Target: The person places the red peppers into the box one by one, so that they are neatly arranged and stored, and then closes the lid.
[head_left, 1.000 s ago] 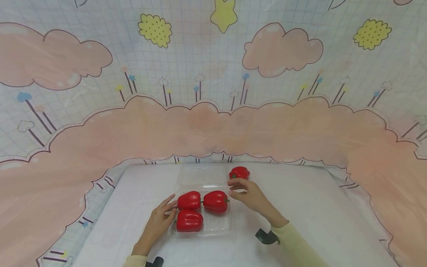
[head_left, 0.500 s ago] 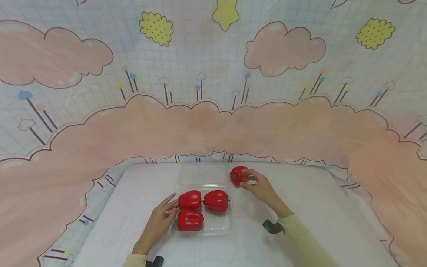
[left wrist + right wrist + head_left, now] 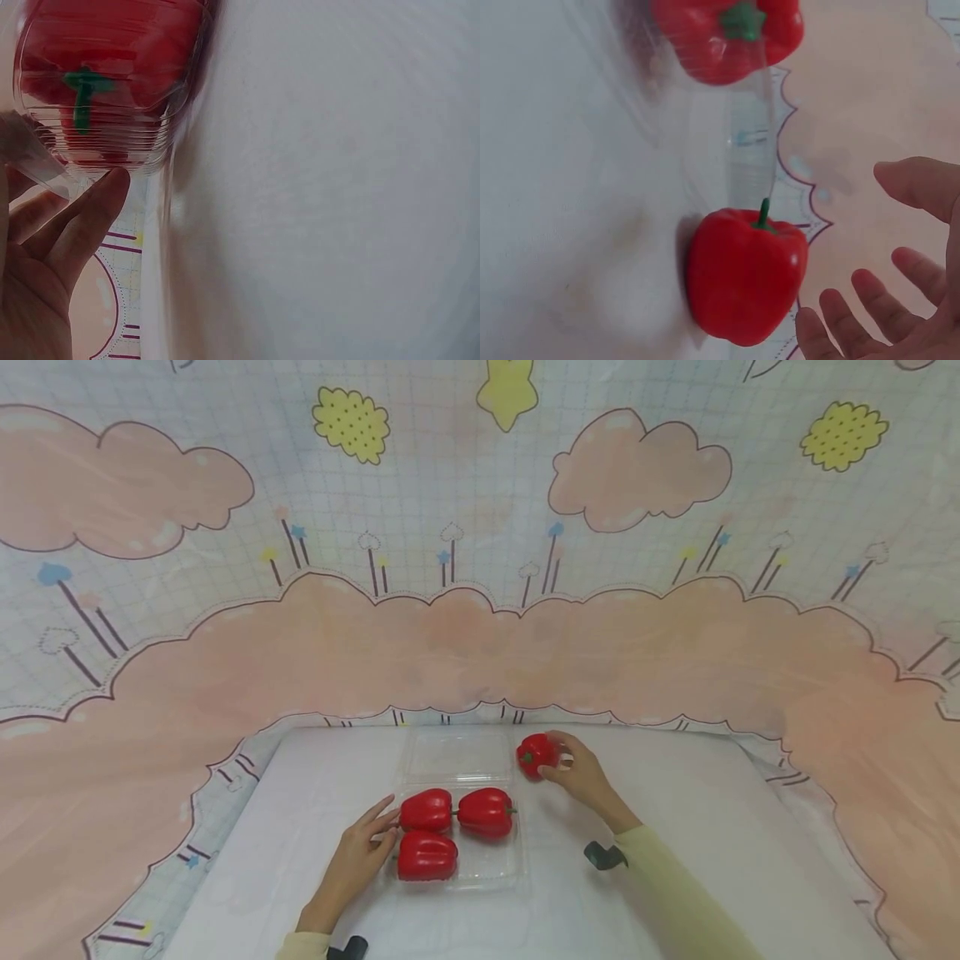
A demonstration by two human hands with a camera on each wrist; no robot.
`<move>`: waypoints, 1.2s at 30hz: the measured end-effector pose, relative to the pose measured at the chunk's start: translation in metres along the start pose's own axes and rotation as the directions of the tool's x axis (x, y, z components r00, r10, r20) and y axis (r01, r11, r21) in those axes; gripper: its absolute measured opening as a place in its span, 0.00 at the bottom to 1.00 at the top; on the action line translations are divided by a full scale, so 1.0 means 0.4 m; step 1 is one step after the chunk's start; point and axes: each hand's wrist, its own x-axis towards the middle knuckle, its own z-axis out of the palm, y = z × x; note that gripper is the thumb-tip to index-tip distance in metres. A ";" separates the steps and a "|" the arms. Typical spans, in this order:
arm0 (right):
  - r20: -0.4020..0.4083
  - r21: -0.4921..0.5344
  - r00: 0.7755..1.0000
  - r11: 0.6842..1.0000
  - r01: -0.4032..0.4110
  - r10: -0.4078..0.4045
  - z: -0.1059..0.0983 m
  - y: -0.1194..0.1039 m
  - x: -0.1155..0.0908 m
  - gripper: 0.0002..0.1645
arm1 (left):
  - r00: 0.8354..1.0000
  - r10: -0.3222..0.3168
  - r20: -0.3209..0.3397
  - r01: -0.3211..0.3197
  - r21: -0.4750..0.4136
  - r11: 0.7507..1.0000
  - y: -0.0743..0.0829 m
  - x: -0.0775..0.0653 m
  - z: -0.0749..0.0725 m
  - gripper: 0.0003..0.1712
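Observation:
Two red bell peppers, one (image 3: 426,811) behind another (image 3: 427,857), lie along the left side of a clear plastic box (image 3: 491,864). A third bell pepper (image 3: 485,814) is at its back right. My left hand (image 3: 358,853) rests against the box's left wall, fingers extended; in the left wrist view a fingertip (image 3: 116,180) touches its ribbed corner. Another bell pepper (image 3: 529,757) sits on the table behind and right of the box. My right hand (image 3: 588,777) is at its right side, thumb in front and fingers behind; the right wrist view shows the fingers (image 3: 877,296) spread beside it.
The box's clear lid (image 3: 456,756) lies folded back behind the box, just left of the loose bell pepper. A white cover (image 3: 697,843) spreads over the table. A patterned cloth (image 3: 480,652) hangs behind and around it.
My right hand has moved from in front of the loose bell pepper round to its right side. My left hand and the peppers in the box have stayed put.

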 end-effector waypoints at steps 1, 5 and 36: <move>-0.003 -0.014 1.000 1.000 0.003 -0.003 0.002 0.004 0.005 0.38 | 1.000 0.000 0.001 0.000 -0.002 1.000 0.000 0.000 0.000 0.21; -0.009 -0.073 1.000 0.997 0.003 -0.004 0.010 0.011 0.023 0.41 | 1.000 -0.003 0.002 0.003 -0.006 1.000 -0.002 0.000 0.000 0.21; 0.058 -0.280 0.998 0.960 -0.016 0.034 0.061 0.064 0.110 0.51 | 0.999 -0.038 0.004 0.038 0.017 0.999 0.008 -0.002 0.002 0.21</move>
